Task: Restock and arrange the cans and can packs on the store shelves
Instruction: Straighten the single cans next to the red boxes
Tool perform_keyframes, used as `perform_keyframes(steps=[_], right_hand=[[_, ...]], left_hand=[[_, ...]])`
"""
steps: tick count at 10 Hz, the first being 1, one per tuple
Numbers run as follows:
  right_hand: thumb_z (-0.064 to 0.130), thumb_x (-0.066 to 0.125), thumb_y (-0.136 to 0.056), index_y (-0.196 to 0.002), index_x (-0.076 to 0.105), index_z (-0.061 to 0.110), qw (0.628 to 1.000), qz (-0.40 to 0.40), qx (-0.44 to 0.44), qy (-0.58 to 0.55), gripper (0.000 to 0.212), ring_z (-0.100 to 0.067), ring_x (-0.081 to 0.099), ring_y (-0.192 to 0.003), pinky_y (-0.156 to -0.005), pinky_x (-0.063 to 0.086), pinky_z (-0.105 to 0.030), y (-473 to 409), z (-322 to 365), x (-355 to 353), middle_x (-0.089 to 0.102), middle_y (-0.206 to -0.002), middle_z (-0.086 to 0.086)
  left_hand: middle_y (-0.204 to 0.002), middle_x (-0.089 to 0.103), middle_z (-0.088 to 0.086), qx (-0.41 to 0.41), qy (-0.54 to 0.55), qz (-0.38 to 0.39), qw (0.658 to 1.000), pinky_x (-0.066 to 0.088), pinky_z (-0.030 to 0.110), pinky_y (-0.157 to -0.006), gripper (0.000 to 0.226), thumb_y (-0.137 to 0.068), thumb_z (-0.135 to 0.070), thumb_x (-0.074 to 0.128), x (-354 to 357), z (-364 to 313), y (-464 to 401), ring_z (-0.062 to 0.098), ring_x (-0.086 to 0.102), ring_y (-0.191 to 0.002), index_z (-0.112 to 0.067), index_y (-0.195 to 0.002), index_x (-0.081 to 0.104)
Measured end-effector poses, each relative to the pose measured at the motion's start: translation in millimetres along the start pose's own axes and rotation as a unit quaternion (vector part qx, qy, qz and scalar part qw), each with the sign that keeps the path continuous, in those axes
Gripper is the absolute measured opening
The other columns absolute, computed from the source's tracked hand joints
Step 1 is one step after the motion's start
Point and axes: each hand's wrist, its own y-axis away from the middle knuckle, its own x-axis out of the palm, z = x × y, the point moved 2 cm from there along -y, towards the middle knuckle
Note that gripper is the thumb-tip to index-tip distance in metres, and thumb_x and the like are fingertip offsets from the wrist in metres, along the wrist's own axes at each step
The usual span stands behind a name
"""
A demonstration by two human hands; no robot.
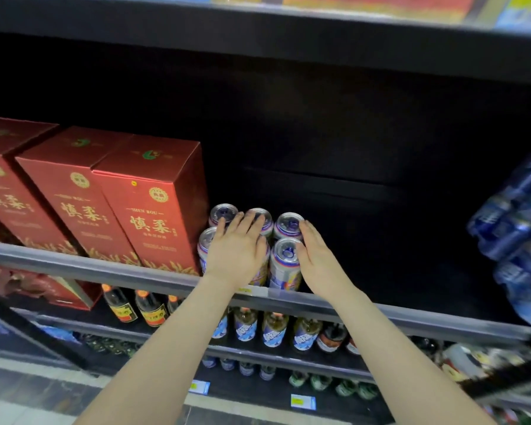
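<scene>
cans (259,237) are sitting beside the red box (154,204); left hand (236,250) and right hand (316,259) (flat, unclenched) are squaring them.

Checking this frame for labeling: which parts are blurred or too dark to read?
Head view: the blue can packs at right are motion-blurred; the shelf back is nearly black; the cans under the left hand and right hand are sharp; the edges bow from the wide lens.

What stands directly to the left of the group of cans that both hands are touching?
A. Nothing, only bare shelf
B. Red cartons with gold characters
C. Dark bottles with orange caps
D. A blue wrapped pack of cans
B: the red cartons stand right beside the cans, which the left hand and right hand rest on.
</scene>
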Motion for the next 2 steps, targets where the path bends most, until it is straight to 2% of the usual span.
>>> perform_keyframes(steps=[1,2], right_hand=[[0.029,0.031,-0.102,-0.151,0.014,0.02,1.0,0.014,0.005,0.023,0.053,-0.011,0.016,-0.144,-0.107,0.014,-0.018,-4,1,-5,0.01,-0.16,0.002],[0.036,0.031,-0.101,-0.15,0.016,0.021,0.997,0.002,0.017,0.079,0.054,-0.015,0.016,-0.145,-0.113,0.018,-0.028,4,12,-12,0.011,-0.16,0.001]], left_hand=[[-0.147,0.041,0.004,0.003,0.008,0.022,1.0,0.017,0.048,-0.112,0.069,-0.085,-0.043,0.009,-3,-1,-2,0.025,0.033,-0.137,-0.016,-0.141,0.04],[-0.148,0.039,0.004,-0.002,-0.006,0.045,0.999,0.016,0.048,-0.112,0.06,-0.093,-0.045,0.022,-13,-2,2,0.024,0.031,-0.137,-0.015,-0.142,0.037]])
